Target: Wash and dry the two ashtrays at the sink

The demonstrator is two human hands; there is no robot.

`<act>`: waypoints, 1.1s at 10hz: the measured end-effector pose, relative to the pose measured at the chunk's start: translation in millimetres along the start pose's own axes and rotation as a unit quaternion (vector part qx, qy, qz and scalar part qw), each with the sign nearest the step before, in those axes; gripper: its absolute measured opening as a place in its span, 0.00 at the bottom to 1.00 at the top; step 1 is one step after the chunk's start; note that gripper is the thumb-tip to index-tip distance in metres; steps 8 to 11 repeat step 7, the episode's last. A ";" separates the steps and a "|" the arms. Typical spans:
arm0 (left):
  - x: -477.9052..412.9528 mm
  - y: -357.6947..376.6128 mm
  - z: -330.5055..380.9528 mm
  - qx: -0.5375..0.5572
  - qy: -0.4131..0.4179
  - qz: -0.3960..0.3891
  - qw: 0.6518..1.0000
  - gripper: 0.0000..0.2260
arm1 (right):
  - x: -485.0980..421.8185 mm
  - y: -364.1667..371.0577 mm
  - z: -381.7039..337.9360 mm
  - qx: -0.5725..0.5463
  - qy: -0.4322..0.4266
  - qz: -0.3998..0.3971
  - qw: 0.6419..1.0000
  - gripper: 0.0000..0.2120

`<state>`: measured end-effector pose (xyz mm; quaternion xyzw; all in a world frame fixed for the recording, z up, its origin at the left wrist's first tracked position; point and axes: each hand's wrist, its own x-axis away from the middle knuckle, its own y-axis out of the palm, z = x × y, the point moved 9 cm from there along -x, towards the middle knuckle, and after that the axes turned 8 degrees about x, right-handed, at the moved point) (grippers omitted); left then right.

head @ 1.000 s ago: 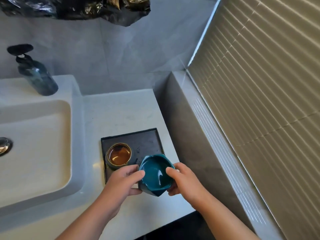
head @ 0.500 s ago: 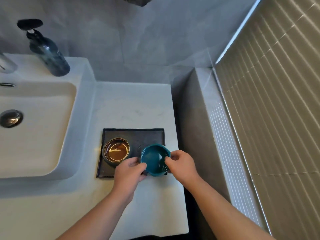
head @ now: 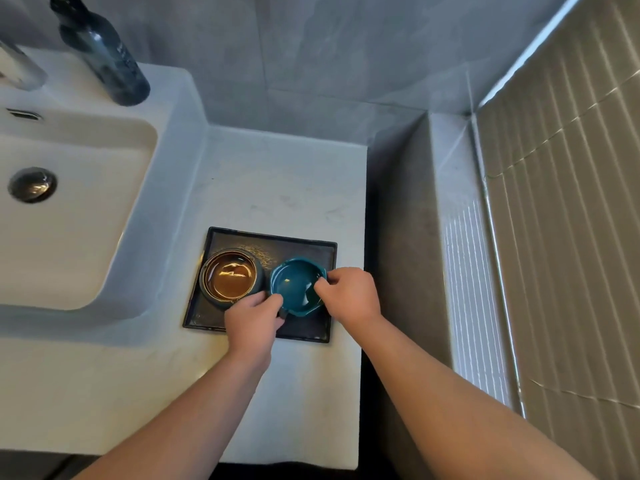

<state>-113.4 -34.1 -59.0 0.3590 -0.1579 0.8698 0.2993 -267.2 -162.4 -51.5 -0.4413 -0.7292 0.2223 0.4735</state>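
A bathroom is on show here, home or hotel cannot be told. A white vanity counter (head: 284, 188) is seen with a moulded rectangular basin (head: 69, 216) sunk into it, a chrome drain plug (head: 32, 185) at its floor. A dark pump bottle (head: 104, 60) is stood on the basin's back ledge beside the tap base (head: 19, 69). Grey tiled walls (head: 329, 57) are set behind, and slatted blinds (head: 568, 237) are drawn at the right.

I hold the teal ashtray (head: 296, 284) upright at the black tray's (head: 270, 241) right half. The gold-lined ashtray (head: 230, 274) sits upright on its left half.
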 end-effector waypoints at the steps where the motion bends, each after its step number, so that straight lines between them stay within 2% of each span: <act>1: -1.5 1.5 1.5 0.001 0.000 0.010 1.000 0.15 | -5.3 3.2 -2.7 0.012 -0.006 -0.008 1.000 0.13; 5: -9.0 1.4 -3.3 -0.032 0.001 -0.008 0.999 0.10 | -4.8 2.2 -12.1 0.066 -0.010 0.003 0.998 0.13; 6: -11.7 2.1 2.1 -0.132 -0.006 -0.062 0.989 0.10 | -3.9 3.3 -16.4 0.094 -0.012 -0.031 0.995 0.12; 7: -7.0 -2.0 25.7 -0.322 0.068 -0.111 0.938 0.17 | 3.5 -8.3 -22.0 0.137 -0.043 -0.041 0.989 0.13; 11: -7.0 -2.0 25.7 -0.322 0.068 -0.111 0.938 0.17 | 3.5 -8.3 -22.0 0.137 -0.043 -0.041 0.989 0.13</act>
